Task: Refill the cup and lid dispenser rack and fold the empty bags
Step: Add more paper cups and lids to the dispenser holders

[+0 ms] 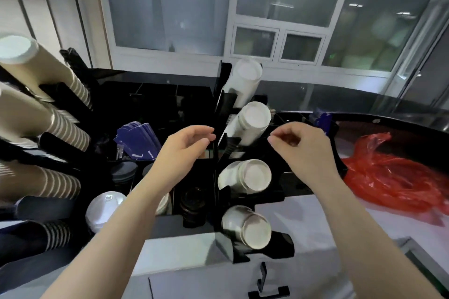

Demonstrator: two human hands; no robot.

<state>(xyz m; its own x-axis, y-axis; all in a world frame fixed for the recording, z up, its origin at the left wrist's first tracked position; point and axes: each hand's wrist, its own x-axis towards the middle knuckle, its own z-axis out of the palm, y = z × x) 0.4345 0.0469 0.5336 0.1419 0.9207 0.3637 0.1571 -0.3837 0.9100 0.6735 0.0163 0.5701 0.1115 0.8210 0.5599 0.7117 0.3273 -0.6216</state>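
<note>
A black dispenser rack [224, 109] stands in front of me with several stacks of white cups, one of them the second stack from the top [252, 121]. My left hand [187, 143] hovers just left of the rack's upright, fingers loosely curled, holding nothing. My right hand [298, 143] hangs to the right of the white cups with fingertips drawn together; nothing visible is between them. A crumpled red plastic bag [393, 177] lies on the counter to the right. White lids [104, 209] and black lids [194, 204] sit in low compartments.
Brown striped cup stacks [48, 124] fill a second rack on the left. Blue sleeves [138, 141] stand in a bin behind my left hand. A window wall [267, 19] runs behind the black counter [364, 109]. A white surface [315, 226] lies below.
</note>
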